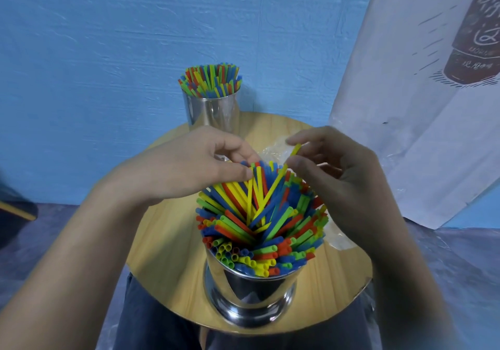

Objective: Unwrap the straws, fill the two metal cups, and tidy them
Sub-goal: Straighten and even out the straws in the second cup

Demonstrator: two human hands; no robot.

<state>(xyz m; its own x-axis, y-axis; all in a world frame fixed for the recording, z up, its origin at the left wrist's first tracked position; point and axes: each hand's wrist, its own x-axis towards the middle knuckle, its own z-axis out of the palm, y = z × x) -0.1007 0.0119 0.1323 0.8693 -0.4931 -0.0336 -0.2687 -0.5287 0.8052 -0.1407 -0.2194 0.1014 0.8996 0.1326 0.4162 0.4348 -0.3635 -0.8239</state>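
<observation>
A shiny metal cup (251,293) stands at the near edge of the round wooden table (162,241), packed with several coloured straws (259,228) fanning outward. My right hand (338,176) pinches a long yellow straw (273,187) that leans out of the cup's middle. My left hand (189,165) pinches the tops of the straws at the bundle's far side with thumb and fingers. A second metal cup (212,111), also full of coloured straws (209,80), stands at the table's far edge by the wall.
Crumpled clear plastic wrapping (276,151) lies on the table behind the near cup, with more wrapping (338,238) at the right edge. A blue wall (108,52) is behind the table, and a white printed banner (422,92) hangs at the right. My lap is below the table.
</observation>
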